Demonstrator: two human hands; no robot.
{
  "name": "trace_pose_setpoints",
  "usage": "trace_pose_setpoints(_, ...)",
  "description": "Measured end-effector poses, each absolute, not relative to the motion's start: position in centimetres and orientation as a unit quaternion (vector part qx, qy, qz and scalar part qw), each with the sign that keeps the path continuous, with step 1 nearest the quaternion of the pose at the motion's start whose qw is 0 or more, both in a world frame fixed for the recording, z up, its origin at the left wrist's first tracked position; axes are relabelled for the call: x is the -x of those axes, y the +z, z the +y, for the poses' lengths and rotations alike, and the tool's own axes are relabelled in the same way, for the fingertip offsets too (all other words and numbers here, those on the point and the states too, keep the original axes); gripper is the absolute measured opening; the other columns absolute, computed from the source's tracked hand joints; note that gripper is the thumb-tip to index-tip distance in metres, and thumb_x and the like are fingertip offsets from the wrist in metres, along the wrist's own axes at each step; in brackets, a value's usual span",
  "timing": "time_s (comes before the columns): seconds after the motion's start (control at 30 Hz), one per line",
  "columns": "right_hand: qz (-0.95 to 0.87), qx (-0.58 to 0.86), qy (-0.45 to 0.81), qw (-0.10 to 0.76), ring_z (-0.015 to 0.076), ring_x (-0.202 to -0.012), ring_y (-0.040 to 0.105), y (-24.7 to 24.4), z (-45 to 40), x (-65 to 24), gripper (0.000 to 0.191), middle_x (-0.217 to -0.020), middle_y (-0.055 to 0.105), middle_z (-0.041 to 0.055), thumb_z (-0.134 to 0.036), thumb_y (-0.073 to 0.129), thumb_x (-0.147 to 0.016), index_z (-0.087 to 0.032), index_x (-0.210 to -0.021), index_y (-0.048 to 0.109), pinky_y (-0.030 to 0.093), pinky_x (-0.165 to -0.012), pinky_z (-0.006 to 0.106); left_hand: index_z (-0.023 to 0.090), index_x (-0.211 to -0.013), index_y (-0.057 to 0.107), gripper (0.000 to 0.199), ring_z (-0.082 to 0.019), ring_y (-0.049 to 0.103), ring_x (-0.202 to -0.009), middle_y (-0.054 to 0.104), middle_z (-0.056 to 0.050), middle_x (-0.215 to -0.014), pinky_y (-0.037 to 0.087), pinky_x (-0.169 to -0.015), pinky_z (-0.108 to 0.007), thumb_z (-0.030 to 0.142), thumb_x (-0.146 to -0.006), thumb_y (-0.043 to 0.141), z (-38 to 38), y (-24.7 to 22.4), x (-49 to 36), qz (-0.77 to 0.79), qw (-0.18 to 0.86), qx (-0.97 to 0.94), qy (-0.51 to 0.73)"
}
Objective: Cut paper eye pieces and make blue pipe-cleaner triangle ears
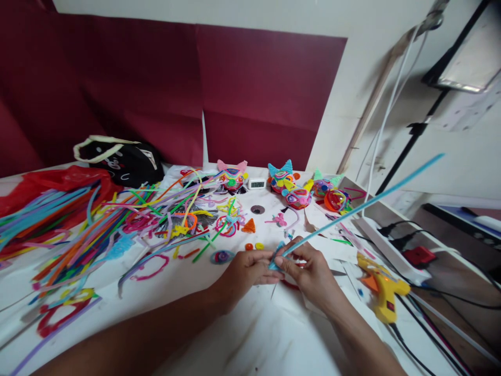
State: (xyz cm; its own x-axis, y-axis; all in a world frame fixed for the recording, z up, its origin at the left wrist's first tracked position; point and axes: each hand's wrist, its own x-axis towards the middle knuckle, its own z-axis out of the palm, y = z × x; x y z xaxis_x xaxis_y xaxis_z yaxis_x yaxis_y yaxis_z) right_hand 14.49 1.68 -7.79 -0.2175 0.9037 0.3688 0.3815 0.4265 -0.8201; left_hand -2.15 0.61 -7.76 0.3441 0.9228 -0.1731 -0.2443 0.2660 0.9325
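Note:
A long light blue pipe cleaner [364, 204] slants up to the right from between my hands. At its lower end, a small folded blue piece [276, 265] is pinched in the fingers of my left hand [250, 271]. The thumb and fingers of my right hand [307, 266] are closed on the pipe cleaner, touching the left fingertips. Part of a red loop [291, 285] shows on the table beneath the hands. A small blue and purple coil [222, 256] lies left of them, with an orange triangle [249, 225] farther back.
Bundles of coloured pipe cleaners [74, 235] cover the left side. Decorated eared pieces [297, 197] and a small digital clock [257, 184] stand at the back. At right are a yellow glue gun [385, 292], its cable and a white power strip [395, 250]. A black bag [129, 164] sits back left.

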Motion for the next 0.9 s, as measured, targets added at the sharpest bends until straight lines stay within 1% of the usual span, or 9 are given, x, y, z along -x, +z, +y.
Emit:
trace_pose_setpoints(0.13, -0.719, 0.440, 0.315, 0.437, 0.0199, -0.080, 0.055, -7.9, 1.7, -14.5, 0.011, -0.082, 0.061, 0.0040, -0.031, 0.062, -0.080, -0.022, -0.082, 0.069, 0.042, -0.070, 0.032, 0.009, -0.100, 0.065, 0.028, -0.021, 0.068, -0.082, 0.070, -0.008, -0.086, 0.053, -0.083, -0.035, 0.018, -0.075, 0.060, 0.6, -7.8, 2.1, 0.389, 0.690, -0.445, 0.418)
trace_pose_setpoints(0.23, -0.718, 0.443, 0.314, 0.435, 0.0195, -0.080, 0.055, -7.9, 1.7, -14.5, 0.011, -0.081, 0.061, 0.0035, -0.030, 0.063, -0.079, -0.022, -0.082, 0.069, 0.041, -0.070, 0.032, 0.011, -0.102, 0.066, 0.028, -0.019, 0.068, -0.082, 0.070, -0.007, -0.085, 0.053, -0.083, -0.034, 0.019, -0.076, 0.059, 0.7, -8.1, 2.2, 0.383, 0.682, -0.467, 0.413)
trace_pose_setpoints(0.33, -0.718, 0.453, 0.305, 0.431, 0.0191, -0.081, 0.055, -7.7, 1.6, -14.4, 0.010, -0.082, 0.061, 0.0032, -0.029, 0.063, -0.078, -0.022, -0.081, 0.070, 0.041, -0.070, 0.031, 0.013, -0.105, 0.066, 0.031, -0.018, 0.068, -0.083, 0.070, -0.005, -0.086, 0.053, -0.083, -0.032, 0.020, -0.075, 0.062, 0.8, -8.4, 2.2, 0.382, 0.674, -0.485, 0.405)
trace_pose_setpoints(0.43, -0.718, 0.456, 0.303, 0.429, 0.0186, -0.081, 0.055, -7.6, 1.5, -14.2, 0.009, -0.082, 0.060, 0.0030, -0.027, 0.063, -0.079, -0.022, -0.081, 0.070, 0.041, -0.070, 0.030, 0.014, -0.107, 0.065, 0.034, -0.019, 0.067, -0.085, 0.070, -0.005, -0.088, 0.053, -0.082, -0.030, 0.022, -0.074, 0.065, 0.8, -8.5, 2.2, 0.390, 0.667, -0.493, 0.399)
trace_pose_setpoints(0.57, -0.712, 0.450, 0.305, 0.444, 0.0168, -0.076, 0.053, -7.8, 1.5, -14.1, 0.009, -0.079, 0.059, 0.0026, -0.027, 0.063, -0.078, -0.020, -0.079, 0.068, 0.040, -0.067, 0.029, 0.014, -0.108, 0.065, 0.035, -0.020, 0.068, -0.085, 0.070, -0.007, -0.092, 0.054, -0.080, -0.031, 0.027, -0.075, 0.064, 0.7, -8.6, 2.2, 0.391, 0.657, -0.508, 0.396)
trace_pose_setpoints(0.67, -0.700, 0.452, 0.313, 0.455, 0.0156, -0.070, 0.049, -7.8, 1.7, -14.2, 0.012, -0.074, 0.057, 0.0019, -0.030, 0.064, -0.078, -0.019, -0.080, 0.068, 0.038, -0.063, 0.028, 0.013, -0.109, 0.064, 0.037, -0.021, 0.068, -0.085, 0.070, -0.008, -0.095, 0.054, -0.081, -0.033, 0.029, -0.076, 0.063, 0.6, -8.6, 2.2, 0.391, 0.654, -0.513, 0.394)
trace_pose_setpoints(0.77, -0.676, 0.459, 0.332, 0.472, 0.0156, -0.067, 0.047, -7.5, 1.9, -14.6, 0.019, -0.070, 0.054, 0.0016, -0.036, 0.064, -0.077, -0.018, -0.083, 0.066, 0.038, -0.060, 0.027, 0.011, -0.110, 0.063, 0.038, -0.022, 0.068, -0.085, 0.070, -0.010, -0.095, 0.053, -0.080, -0.034, 0.031, -0.076, 0.063, 0.6, -8.4, 2.2, 0.391, 0.654, -0.513, 0.394)
trace_pose_setpoints(0.9, -0.669, 0.456, 0.322, 0.491, 0.0147, -0.066, 0.047, -6.8, 2.1, -15.0, 0.019, -0.073, 0.056, 0.0019, -0.036, 0.063, -0.077, -0.018, -0.082, 0.064, 0.040, -0.059, 0.026, 0.011, -0.109, 0.064, 0.037, -0.023, 0.068, -0.084, 0.070, -0.012, -0.093, 0.053, -0.080, -0.035, 0.030, -0.077, 0.062, 0.5, -8.1, 2.1, 0.392, 0.655, -0.517, 0.388)
